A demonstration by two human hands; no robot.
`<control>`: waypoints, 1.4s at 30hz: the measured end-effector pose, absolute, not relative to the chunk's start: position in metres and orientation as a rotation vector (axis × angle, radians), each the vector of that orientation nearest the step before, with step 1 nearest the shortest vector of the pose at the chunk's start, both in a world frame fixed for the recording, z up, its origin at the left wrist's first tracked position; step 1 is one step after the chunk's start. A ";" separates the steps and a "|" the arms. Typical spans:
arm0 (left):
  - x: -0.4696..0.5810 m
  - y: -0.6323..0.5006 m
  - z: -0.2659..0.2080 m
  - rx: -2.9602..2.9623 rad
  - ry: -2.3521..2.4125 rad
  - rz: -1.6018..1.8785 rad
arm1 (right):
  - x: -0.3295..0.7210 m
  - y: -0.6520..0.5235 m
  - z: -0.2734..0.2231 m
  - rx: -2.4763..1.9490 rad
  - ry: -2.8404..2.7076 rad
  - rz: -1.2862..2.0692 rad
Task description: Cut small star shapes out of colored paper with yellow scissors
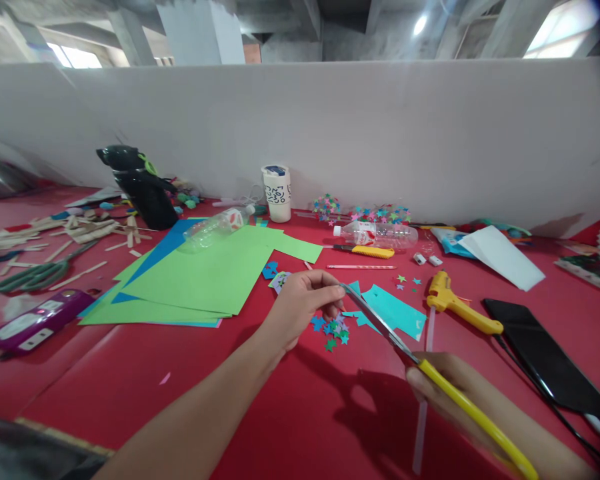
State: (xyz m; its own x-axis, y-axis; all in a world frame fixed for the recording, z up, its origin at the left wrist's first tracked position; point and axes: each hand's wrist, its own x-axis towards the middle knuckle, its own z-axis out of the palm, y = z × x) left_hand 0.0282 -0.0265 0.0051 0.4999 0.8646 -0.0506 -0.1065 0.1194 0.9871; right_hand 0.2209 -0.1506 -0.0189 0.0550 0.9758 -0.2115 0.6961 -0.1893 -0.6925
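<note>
Scissors with yellow handles (467,400) are in my right hand (443,377), their long metal blades pointing up and left. The blade tips reach the fingertips of my left hand (307,300), where thumb and forefinger are pinched together. Whatever lies in that pinch is too small to make out. Below the fingers, small blue, green and purple paper stars (334,328) lie in a loose pile on the red table (300,427). Cut turquoise paper (395,310) rests behind the blades, partly covered by them.
Green sheets (200,273) lie left, a plastic bottle (220,227) on them. Behind are a white cup (277,193), another bottle (380,235), a yellow utility knife (367,251) and a pink pencil (363,267). Rightward are a yellow glue gun (460,303) and black phone (545,353).
</note>
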 end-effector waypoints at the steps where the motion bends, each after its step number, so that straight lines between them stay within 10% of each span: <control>1: 0.028 -0.026 0.005 1.247 0.768 0.822 | 0.221 -0.150 -0.020 -1.936 -1.695 0.938; 42: 0.039 -0.039 -0.003 1.003 0.657 0.859 | 0.207 -0.155 -0.012 -1.880 -1.440 1.170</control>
State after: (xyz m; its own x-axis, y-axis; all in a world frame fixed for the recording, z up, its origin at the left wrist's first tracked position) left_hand 0.0386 -0.0392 -0.0028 0.5139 0.8536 -0.0852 -0.3062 0.2753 0.9113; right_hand 0.2072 -0.1552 -0.0115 0.0736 0.9409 -0.3305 0.5165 -0.3194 -0.7945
